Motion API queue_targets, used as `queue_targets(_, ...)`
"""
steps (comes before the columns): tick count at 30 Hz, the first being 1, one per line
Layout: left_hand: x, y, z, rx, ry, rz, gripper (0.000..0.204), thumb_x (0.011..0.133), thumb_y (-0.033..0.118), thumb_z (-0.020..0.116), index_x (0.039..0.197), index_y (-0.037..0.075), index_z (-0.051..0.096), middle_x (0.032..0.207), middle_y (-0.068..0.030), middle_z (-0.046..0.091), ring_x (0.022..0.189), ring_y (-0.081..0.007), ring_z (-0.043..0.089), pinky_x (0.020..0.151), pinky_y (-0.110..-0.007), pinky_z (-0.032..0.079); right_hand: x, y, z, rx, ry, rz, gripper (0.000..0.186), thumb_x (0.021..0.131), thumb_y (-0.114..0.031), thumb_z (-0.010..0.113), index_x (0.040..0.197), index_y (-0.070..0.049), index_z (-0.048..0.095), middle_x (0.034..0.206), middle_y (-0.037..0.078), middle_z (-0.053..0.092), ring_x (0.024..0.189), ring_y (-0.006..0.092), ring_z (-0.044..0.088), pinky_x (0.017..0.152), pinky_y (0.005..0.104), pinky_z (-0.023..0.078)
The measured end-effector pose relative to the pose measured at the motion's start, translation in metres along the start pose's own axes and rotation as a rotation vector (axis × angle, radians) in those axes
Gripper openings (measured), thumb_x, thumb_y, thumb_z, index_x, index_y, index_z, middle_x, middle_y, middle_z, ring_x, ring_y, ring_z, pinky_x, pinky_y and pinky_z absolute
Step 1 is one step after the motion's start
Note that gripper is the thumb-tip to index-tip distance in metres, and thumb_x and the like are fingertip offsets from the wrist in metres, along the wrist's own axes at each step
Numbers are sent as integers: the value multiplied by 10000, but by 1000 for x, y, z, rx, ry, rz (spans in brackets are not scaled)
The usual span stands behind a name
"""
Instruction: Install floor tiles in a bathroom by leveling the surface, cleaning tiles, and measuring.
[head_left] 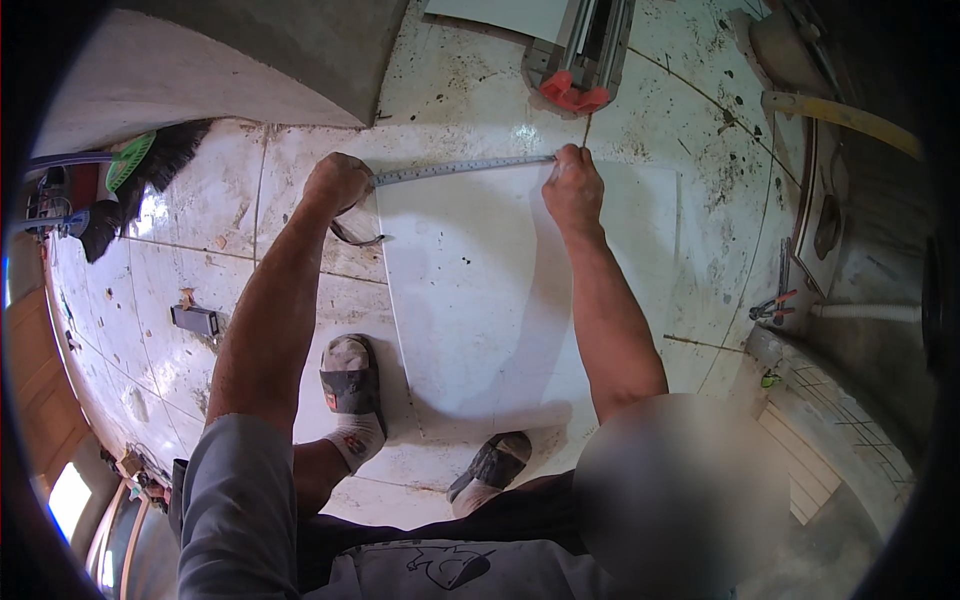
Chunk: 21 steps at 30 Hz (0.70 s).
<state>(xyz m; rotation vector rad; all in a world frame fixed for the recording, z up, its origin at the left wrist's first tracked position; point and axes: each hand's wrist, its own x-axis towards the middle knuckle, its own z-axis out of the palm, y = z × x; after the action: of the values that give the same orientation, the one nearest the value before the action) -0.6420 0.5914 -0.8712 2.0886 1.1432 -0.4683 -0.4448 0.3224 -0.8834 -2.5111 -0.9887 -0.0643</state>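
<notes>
A pale tape measure (465, 169) is stretched taut across the far part of a large white tile (480, 290) on the floor. My left hand (338, 184) is closed on one end, at the tile's left edge. Below that hand hangs a thin dark strap (355, 239). Toward the tile's right side, my right hand (574, 188) pinches the tape's other end between closed fingers. Whether a tape case sits inside the left fist is hidden.
A tile cutter (580, 60) with a red part stands at the far side. Brooms (130, 175) lean at the left, near a small grey box (195, 319). Pliers (775, 305) lie by the right wall. My sandalled feet (350, 385) stand at the tile's near side.
</notes>
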Motion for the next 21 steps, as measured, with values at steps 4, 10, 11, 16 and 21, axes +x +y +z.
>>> queue_targets(4, -4, -1, 0, 44, -7, 46, 176, 689, 105, 651, 850, 53, 699, 727, -116, 668, 647, -190, 631, 652, -305, 498, 5, -6, -6, 7, -50, 31, 145, 711, 23, 541, 843, -16, 497, 834, 169, 532, 767, 347, 570, 660, 416, 499)
queue_targets(10, -42, 12, -14, 140, -65, -30, 203, 734, 182, 599, 910, 175, 702, 911, -87, 668, 870, -254, 629, 785, -350, 491, -29, -2, -46, 74, -119, -14, 103, 765, -40, 555, 855, -38, 505, 817, 157, 543, 751, 348, 571, 659, 433, 481)
queue_targets(11, -57, 14, -15, 230, -119, 45, 204, 736, 191, 593, 909, 178, 701, 916, -88, 667, 871, -258, 628, 783, -349, 493, -40, 3, -54, 84, -149, -31, 106, 775, -60, 569, 861, -47, 509, 814, 147, 553, 742, 348, 572, 657, 436, 472)
queue_targets(16, -118, -46, -1, 624, -222, 401, 196, 697, 213, 599, 854, 184, 713, 867, -83, 669, 831, -266, 633, 756, -347, 501, -121, -13, -90, 166, -449, -183, 82, 785, -94, 540, 846, -66, 494, 807, 153, 528, 719, 361, 563, 654, 443, 474)
queue_targets(21, -219, -64, 27, 187, -250, -10, 198, 658, 224, 622, 819, 158, 716, 824, -85, 670, 806, -255, 635, 743, -361, 497, -200, -11, -93, 322, -541, -78, 77, 773, -90, 551, 827, -59, 507, 781, 157, 550, 720, 349, 567, 661, 437, 466)
